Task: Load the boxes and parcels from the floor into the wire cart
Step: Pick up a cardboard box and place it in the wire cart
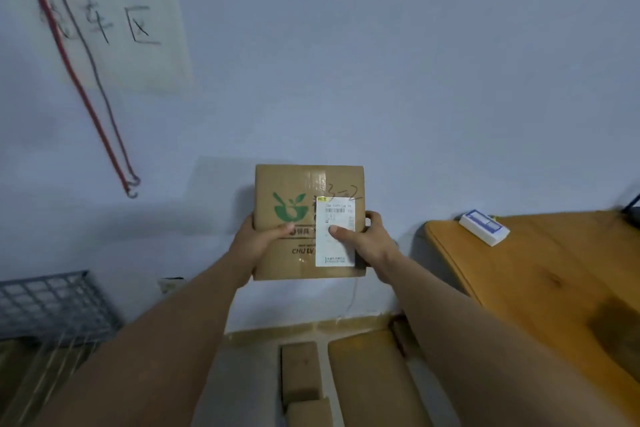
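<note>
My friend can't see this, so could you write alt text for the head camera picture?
A left hand and a right hand hold a labelled box up before a wall. A wire cart sits lower left, more boxes lie on the floor, a table stands right.

**A parcel room, by the look of it**

A handwritten paper sign [114, 28] is taped to the plain pale wall [381, 62], with red and grey hooked cords [86, 94] hanging across it. A grey wire-mesh cart [52, 302] stands at the left. Plain brown cardboard cartons [299, 369] lie on the floor [242, 374]. A brown cardboard box with a green logo [304, 191] bears a white printed shipping label [335, 246]. An orange-brown wooden bench [554, 281] stands at the right.
</note>
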{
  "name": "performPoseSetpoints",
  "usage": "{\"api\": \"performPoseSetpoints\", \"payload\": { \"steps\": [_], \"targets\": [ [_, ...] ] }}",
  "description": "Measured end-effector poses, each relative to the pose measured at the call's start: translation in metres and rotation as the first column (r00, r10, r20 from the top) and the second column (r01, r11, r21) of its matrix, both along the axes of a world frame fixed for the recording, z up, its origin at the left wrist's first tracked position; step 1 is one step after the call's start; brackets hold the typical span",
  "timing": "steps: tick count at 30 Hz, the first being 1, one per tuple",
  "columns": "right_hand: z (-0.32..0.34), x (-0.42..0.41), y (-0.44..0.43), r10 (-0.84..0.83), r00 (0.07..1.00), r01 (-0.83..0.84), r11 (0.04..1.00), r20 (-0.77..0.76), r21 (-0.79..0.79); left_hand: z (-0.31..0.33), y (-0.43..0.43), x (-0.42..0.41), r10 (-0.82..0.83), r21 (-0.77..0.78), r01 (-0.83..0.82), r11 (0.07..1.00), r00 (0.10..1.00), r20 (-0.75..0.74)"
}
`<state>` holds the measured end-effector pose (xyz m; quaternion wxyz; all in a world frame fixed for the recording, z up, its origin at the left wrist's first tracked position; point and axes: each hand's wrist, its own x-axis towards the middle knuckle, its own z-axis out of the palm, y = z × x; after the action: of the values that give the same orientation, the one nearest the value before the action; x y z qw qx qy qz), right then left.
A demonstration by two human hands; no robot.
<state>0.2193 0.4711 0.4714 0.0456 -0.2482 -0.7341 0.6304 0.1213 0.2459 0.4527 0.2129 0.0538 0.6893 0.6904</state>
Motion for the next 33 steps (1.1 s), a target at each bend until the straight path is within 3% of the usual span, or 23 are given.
{"api": "performPoseSetpoints", "payload": {
  "steps": [7, 14, 24, 33],
  "targets": [
    [0.227, 0.037, -0.067, 0.054, 0.956, -0.041, 0.998, -0.289, 0.05, 0.238, -0.072, 0.046, 0.042, 0.073, -0.026, 0.997, 0.972, -0.229],
    [0.383, 0.033, -0.147, 0.207, 0.863, -0.144, 0.975, -0.462, 0.17, 0.385, -0.158, 0.063, 0.211, 0.174, -0.152, 0.973, 0.894, -0.396],
    [0.436, -0.04, -0.328, 0.421, 0.692, -0.389, 0.902, -0.586, 0.188, 0.453, -0.346, 0.091, 0.492, 0.187, -0.463, 0.867, 0.733, -0.469],
    [0.432, -0.076, -0.538, 0.63, 0.577, -0.608, 0.756, -0.521, 0.242, 0.449, -0.553, 0.102, 0.663, 0.18, -0.665, 0.725, 0.602, -0.445]
  ]
}}
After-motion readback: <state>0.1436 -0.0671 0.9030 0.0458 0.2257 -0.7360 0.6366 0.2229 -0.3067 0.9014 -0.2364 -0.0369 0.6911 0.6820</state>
